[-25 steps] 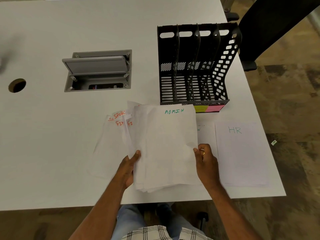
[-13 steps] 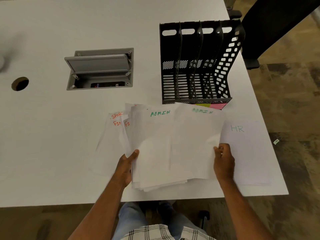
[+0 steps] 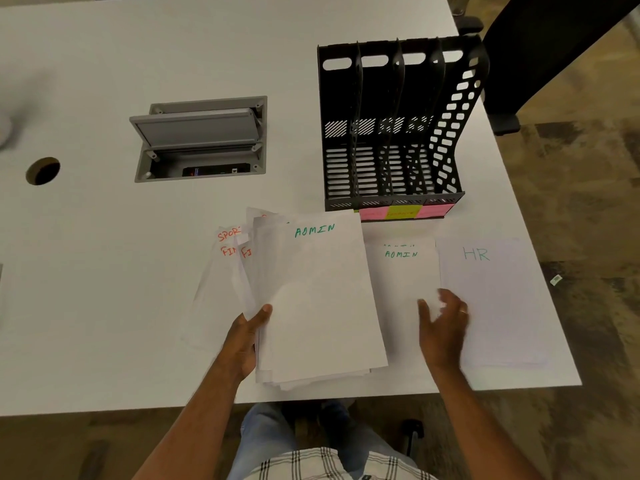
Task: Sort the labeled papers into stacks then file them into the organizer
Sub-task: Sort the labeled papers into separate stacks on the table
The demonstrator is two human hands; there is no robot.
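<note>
Matt white paper sheets [image 3: 322,299], black perforated plastic organizer [image 3: 391,126], smooth matt white table [image 3: 173,46]

Paper stack [image 3: 322,306] in left hand [image 3: 244,341]

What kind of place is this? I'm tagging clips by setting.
Most likely an office or meeting room. A white table has a built-in power and cable box, a black file organizer stands on it, and papers are labeled ADMIN and HR.

White table [image 3: 104,306] bears a black organizer [image 3: 391,126]; an ADMIN stack [image 3: 401,282]; an HR stack [image 3: 495,306].
</note>
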